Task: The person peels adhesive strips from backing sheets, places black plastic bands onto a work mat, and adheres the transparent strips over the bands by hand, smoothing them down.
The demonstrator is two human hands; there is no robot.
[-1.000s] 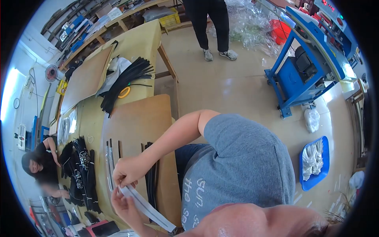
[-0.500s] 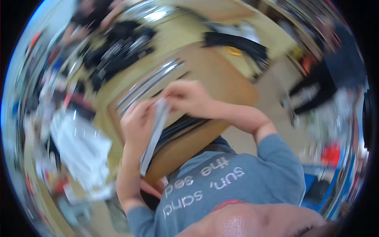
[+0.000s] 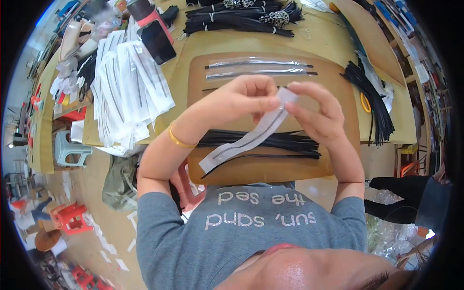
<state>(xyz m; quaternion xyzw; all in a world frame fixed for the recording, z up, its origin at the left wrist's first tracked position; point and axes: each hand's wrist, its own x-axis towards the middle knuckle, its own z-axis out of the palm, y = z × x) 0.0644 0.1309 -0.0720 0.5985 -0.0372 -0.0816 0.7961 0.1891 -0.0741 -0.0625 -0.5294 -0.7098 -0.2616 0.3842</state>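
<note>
Between my two hands is a narrow white plastic sleeve (image 3: 263, 129) with a dark cord-like strip showing along it. My left hand (image 3: 246, 99) is closed, pinching the sleeve near its upper end. On the other side, my right hand (image 3: 320, 111) grips that same end with thumb and finger, its other fingers curved. The sleeve's lower end hangs down to the left above the brown board (image 3: 309, 169). Under it lies a bundle of black cords (image 3: 299, 140), with one loose black cord (image 3: 251, 155) nearer to me. Beyond my hands lie clear narrow sleeves (image 3: 261, 63) with dark strips in them.
Filled white sleeves (image 3: 128, 87) are piled on the left, beside a black phone (image 3: 157, 42). Tied black cord bundles (image 3: 212, 21) lie at the back. More black cords (image 3: 374, 101) and an orange ring (image 3: 365, 102) are at right. A person in dark clothes (image 3: 406, 195) is at far right.
The head view has turned and steadied, so the board now appears level. Both hands still hold the white sleeve, which now slants lower left over the black cords.
</note>
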